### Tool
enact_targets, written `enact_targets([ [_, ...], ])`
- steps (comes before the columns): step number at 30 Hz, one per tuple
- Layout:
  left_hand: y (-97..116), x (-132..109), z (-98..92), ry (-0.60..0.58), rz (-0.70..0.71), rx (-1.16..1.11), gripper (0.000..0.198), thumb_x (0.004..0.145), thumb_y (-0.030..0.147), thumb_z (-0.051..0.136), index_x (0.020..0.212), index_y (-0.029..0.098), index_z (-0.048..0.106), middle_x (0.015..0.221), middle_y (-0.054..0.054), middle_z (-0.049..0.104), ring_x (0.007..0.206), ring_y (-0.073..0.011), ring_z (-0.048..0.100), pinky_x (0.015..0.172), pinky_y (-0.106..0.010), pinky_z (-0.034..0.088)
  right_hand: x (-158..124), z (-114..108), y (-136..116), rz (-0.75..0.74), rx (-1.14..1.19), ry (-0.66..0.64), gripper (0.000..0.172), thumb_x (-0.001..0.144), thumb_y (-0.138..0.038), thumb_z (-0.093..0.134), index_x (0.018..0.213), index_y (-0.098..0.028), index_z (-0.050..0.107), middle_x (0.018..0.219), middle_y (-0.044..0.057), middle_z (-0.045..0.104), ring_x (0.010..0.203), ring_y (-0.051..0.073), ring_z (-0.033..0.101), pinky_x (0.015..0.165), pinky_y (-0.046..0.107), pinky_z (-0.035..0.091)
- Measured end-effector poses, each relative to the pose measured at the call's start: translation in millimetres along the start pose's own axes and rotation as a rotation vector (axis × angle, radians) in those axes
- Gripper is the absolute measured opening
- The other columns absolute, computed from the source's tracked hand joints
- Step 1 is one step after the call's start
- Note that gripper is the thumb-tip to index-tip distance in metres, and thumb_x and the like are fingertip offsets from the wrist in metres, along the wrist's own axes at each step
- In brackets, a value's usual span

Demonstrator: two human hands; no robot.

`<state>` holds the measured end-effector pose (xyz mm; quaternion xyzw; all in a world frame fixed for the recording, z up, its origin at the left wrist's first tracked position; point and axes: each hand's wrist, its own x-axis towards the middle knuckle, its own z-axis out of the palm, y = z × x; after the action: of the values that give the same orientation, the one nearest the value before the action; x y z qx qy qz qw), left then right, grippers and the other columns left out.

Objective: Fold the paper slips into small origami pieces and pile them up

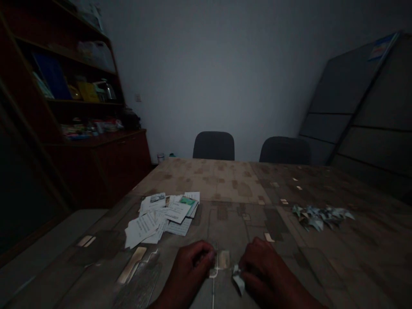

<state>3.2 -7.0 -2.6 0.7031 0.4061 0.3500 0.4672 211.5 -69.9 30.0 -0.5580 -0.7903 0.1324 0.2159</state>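
Note:
My right hand [262, 268] is low over the table, its fingers closed on a small folded piece of paper [238, 280] whose pale end sticks out on the left side. To the left of it, my left hand [195, 268] is curled, thumb tip against the fingers, with nothing visible in it. A gap of patterned cloth separates the two hands. Beyond my left hand lies a loose pile of printed paper pieces [162, 219], one with a green picture. Farther right is a heap of folded paper pieces [322, 216].
A patterned tablecloth [222, 180] covers the table. Two dark chairs [213, 146] stand at its far side, against a pale wall. At the left is a dark red cabinet [122, 159] with loaded shelves; a tall grey panelled unit [337, 94] stands at the right. The room is dim.

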Motion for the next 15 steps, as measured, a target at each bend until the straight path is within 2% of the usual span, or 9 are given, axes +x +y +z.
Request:
enact_targets([
  [2, -1.5, -0.3, -0.9, -0.005, -0.011, -0.009, 0.027, 0.088, 0.035, 0.053, 0.071, 0.015, 0.062, 0.063, 0.001, 0.054, 0.061, -0.0156, 0.051, 0.057, -0.023, 0.038, -0.4, -24.2, 9.2, 0.013, -0.035, 0.01, 0.013, 0.084, -0.009, 0.06, 0.08, -0.02, 0.066, 0.082, 0.002, 0.068, 0.081, 0.02, 0.059, 0.074, 0.033, 0.042],
  [4, -3.7, -0.2, -1.6, -0.013, -0.02, -0.017, 0.029, 0.088, 0.037, 0.052, 0.072, 0.015, 0.062, 0.064, 0.001, 0.054, 0.061, -0.0157, 0.051, 0.057, -0.023, 0.038, -6.0, -50.4, 32.8, -0.015, -0.086, 0.041, 0.013, 0.085, -0.012, 0.058, 0.081, -0.02, 0.067, 0.08, 0.002, 0.068, 0.078, 0.02, 0.059, 0.074, 0.035, 0.044],
  [6, -6.1, 0.2, -1.9, -0.03, -0.029, -0.033, 0.029, 0.088, 0.038, 0.052, 0.073, 0.016, 0.063, 0.064, 0.001, 0.055, 0.062, -0.0158, 0.051, 0.057, -0.023, 0.039, -18.8, -76.3, 69.7, 0.015, -0.137, 0.083, 0.012, 0.087, -0.02, 0.058, 0.083, -0.022, 0.068, 0.081, 0.004, 0.068, 0.077, 0.022, 0.061, 0.073, 0.036, 0.045],
  [9, -8.7, 1.2, -1.8, -0.029, -0.032, -0.034, 0.031, 0.088, 0.04, 0.052, 0.072, 0.017, 0.062, 0.064, 0.001, 0.055, 0.063, -0.0157, 0.051, 0.058, -0.023, 0.04, -48.9, -111.7, 135.8, 0.229, -0.167, 0.245, 0.014, 0.085, -0.034, 0.06, 0.081, -0.024, 0.07, 0.084, 0.005, 0.071, 0.078, 0.024, 0.064, 0.073, 0.035, 0.048],
  [11, -9.7, 2.0, -1.8, -0.018, -0.043, -0.03, 0.032, 0.087, 0.043, 0.054, 0.07, 0.017, 0.062, 0.063, 0.001, 0.055, 0.062, -0.0156, 0.051, 0.057, -0.022, 0.04, -71.2, -132.0, 175.6, 0.318, -0.196, 0.315, 0.023, 0.081, -0.043, 0.062, 0.078, -0.022, 0.07, 0.083, 0.01, 0.072, 0.075, 0.028, 0.066, 0.068, 0.038, 0.049],
  [13, -10.4, 2.9, -2.5, -0.007, -0.064, -0.017, 0.033, 0.085, 0.047, 0.055, 0.07, 0.018, 0.063, 0.062, 0.001, 0.056, 0.061, -0.0157, 0.052, 0.056, -0.021, 0.041, -91.6, -148.3, 206.6, 0.392, -0.219, 0.378, 0.03, 0.08, -0.049, 0.062, 0.078, -0.021, 0.071, 0.082, 0.014, 0.073, 0.075, 0.031, 0.068, 0.069, 0.041, 0.05],
  [15, -11.3, 3.8, -4.2, -0.005, -0.081, 0.009, 0.034, 0.083, 0.05, 0.056, 0.071, 0.019, 0.065, 0.064, 0.001, 0.058, 0.062, -0.0164, 0.054, 0.056, -0.021, 0.042, -108.3, -159.4, 228.8, 0.45, -0.231, 0.415, 0.03, 0.082, -0.048, 0.063, 0.076, -0.021, 0.072, 0.088, 0.017, 0.074, 0.08, 0.032, 0.07, 0.073, 0.041, 0.05],
])
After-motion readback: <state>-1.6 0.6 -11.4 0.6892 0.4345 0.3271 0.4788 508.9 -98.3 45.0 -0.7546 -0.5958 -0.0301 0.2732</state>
